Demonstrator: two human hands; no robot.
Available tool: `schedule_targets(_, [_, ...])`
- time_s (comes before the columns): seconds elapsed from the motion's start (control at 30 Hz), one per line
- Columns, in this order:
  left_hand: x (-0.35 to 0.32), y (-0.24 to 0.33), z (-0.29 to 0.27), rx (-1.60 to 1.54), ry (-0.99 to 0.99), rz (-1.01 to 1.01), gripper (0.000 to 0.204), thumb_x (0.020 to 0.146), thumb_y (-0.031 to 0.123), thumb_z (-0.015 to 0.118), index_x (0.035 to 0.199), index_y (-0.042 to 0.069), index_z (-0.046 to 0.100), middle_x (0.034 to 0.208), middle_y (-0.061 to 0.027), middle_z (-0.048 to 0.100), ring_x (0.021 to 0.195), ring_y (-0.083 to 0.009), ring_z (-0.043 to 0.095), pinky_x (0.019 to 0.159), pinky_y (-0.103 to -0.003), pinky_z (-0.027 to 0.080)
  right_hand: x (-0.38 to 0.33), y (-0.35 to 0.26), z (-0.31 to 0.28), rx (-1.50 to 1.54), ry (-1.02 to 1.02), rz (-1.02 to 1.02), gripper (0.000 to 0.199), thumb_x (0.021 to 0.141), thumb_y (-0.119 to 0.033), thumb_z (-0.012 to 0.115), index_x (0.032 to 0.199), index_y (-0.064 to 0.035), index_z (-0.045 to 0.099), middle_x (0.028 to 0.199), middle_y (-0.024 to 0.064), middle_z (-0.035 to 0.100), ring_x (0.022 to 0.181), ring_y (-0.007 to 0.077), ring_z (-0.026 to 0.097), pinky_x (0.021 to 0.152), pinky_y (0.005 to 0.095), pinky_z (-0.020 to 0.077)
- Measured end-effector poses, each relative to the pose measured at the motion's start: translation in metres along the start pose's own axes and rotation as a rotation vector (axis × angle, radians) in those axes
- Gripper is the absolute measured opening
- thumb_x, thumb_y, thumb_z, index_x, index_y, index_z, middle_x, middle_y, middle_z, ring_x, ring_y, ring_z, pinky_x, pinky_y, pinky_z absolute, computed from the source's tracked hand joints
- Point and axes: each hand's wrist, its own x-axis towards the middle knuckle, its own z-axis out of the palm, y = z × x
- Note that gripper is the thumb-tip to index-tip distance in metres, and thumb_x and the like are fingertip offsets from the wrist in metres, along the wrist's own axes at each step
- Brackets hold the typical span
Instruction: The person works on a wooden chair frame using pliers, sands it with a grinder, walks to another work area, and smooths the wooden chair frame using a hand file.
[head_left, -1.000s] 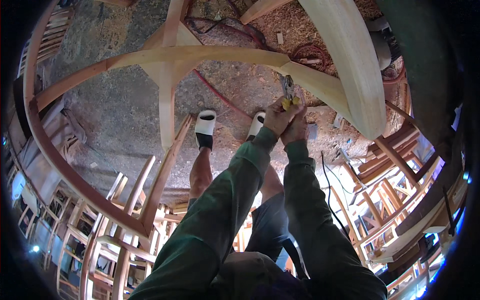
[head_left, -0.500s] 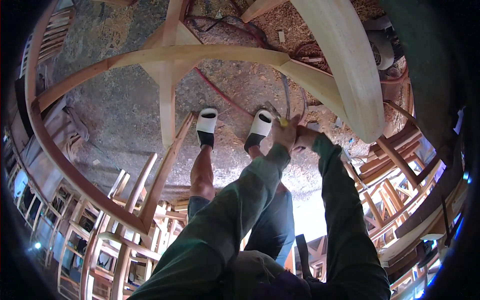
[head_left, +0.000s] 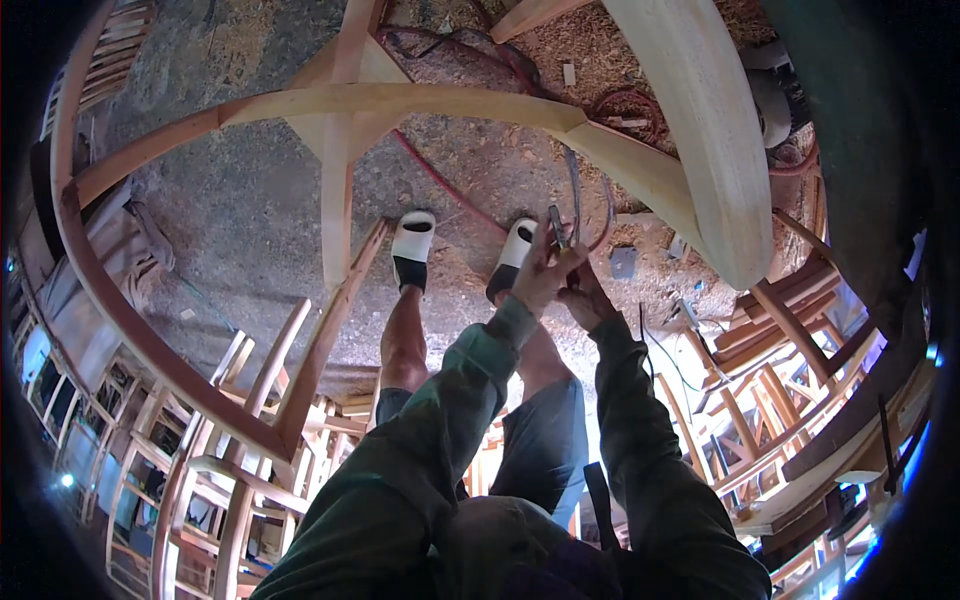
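Note:
My left hand (head_left: 538, 278) and my right hand (head_left: 589, 299) are close together in front of my knees, above the floor. A small tool with a narrow grey metal end (head_left: 557, 225) sticks up from between them; its exact kind is too small to tell. The fingers of my left hand are closed around its lower part. My right hand is bent in next to it, its fingers curled and partly hidden, so what they hold cannot be made out. Beyond the hands stands a curved wooden frame (head_left: 400, 98) with crossing bars.
A thick pale curved wooden piece (head_left: 700, 130) rises at the right. Red hose (head_left: 440, 178) and dark cables lie on the sawdust-strewn floor (head_left: 240, 200). Wooden frames (head_left: 235, 520) crowd the lower left; wooden parts (head_left: 790, 320) are stacked at right. My feet in white slides (head_left: 414, 235) are beneath.
Both hands have shifted left and slightly nearer my body. The tool has turned from slanting left to pointing nearly straight away from me, and its yellow part no longer shows.

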Motion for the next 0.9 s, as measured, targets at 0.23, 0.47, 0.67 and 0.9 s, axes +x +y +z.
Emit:
schedule_targets(0.23, [0.009,0.02,-0.04,-0.107,0.069,-0.138,0.042,0.095,0.017,0.06,0.135,0.008,0.049,0.117,-0.0076,0.064,0.101,-0.0165,0.063,0.085,-0.028,0.05,-0.021,-0.003,0.026,-0.292,-0.12,0.033,0.087,0.075,0.003,0.062,0.15,-0.0109,0.021,0.134,0.0085,0.046,0.126,0.0198,0.043,0.103,0.0322,0.0372])
schedule_targets(0.47, [-0.014,0.013,-0.017,0.203,0.078,-0.134,0.024,0.088,0.009,0.066,0.111,0.005,0.063,0.098,-0.0048,0.069,0.092,-0.0156,0.064,0.082,-0.031,0.052,-0.012,-0.028,0.068,0.744,0.247,0.038,0.08,0.079,-0.001,0.063,0.148,-0.0105,0.025,0.135,0.0104,0.046,0.125,0.0216,0.045,0.101,0.032,0.0387])
schedule_targets(0.67, [0.012,0.043,-0.005,-0.234,-0.177,-0.277,0.029,0.092,0.005,0.059,0.121,0.0,0.058,0.109,-0.0063,0.065,0.093,-0.0143,0.063,0.079,-0.028,0.052,-0.011,-0.067,0.043,-0.37,0.167,-0.134,0.061,0.088,-0.01,0.066,0.14,-0.0092,0.034,0.117,0.0057,0.054,0.098,0.0179,0.057,0.079,0.0301,0.0496])
schedule_targets(0.9, [0.032,0.052,0.015,-0.124,-0.264,-0.203,0.04,0.093,0.016,0.065,0.128,0.004,0.052,0.103,0.0017,0.061,0.091,-0.0077,0.057,0.073,-0.023,0.048,0.0,-0.088,0.034,-0.718,0.384,-0.311,0.028,0.096,-0.018,0.057,0.121,-0.0072,0.052,0.089,0.012,0.064,0.079,0.0201,0.064,0.07,0.0329,0.0503])
